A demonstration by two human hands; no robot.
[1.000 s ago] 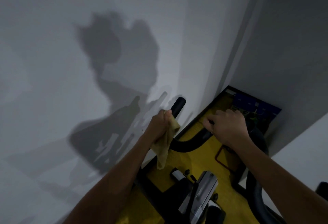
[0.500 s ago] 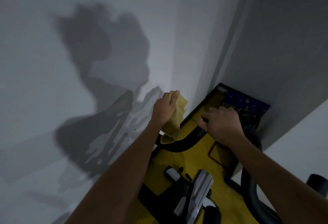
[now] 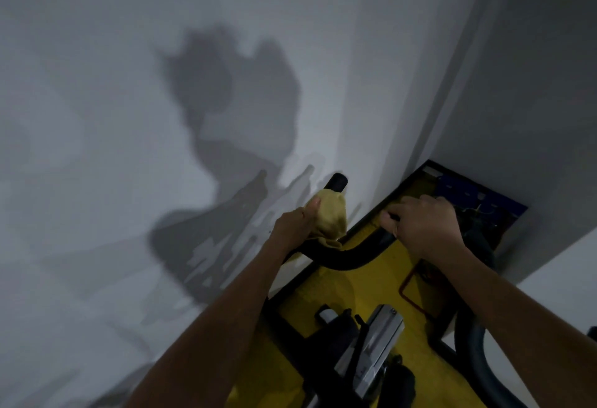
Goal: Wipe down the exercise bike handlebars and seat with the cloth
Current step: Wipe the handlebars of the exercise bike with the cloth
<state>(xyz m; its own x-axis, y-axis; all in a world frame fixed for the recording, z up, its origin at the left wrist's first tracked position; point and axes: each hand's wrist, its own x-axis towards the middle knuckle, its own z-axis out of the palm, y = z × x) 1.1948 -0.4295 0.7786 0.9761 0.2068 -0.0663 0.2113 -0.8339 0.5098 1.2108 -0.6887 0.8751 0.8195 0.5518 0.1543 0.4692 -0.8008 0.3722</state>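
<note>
A black curved handlebar (image 3: 352, 256) of the exercise bike runs across the middle of the view, its left tip (image 3: 337, 180) pointing up toward the wall. My left hand (image 3: 295, 223) grips a yellow cloth (image 3: 329, 217) wrapped round the left arm of the bar, just below the tip. My right hand (image 3: 423, 226) grips the middle of the handlebar, fingers curled over it. The seat is out of view.
A white wall stands close on the left, a grey wall corner behind. Below lie a yellow floor mat (image 3: 365, 285), the bike's silver stem (image 3: 374, 346) and black frame, and a blue-edged mat (image 3: 478, 194) in the corner.
My left hand slid the cloth up over the bar's tip, then back down a little, so the black tip shows again. My right hand kept its hold.
</note>
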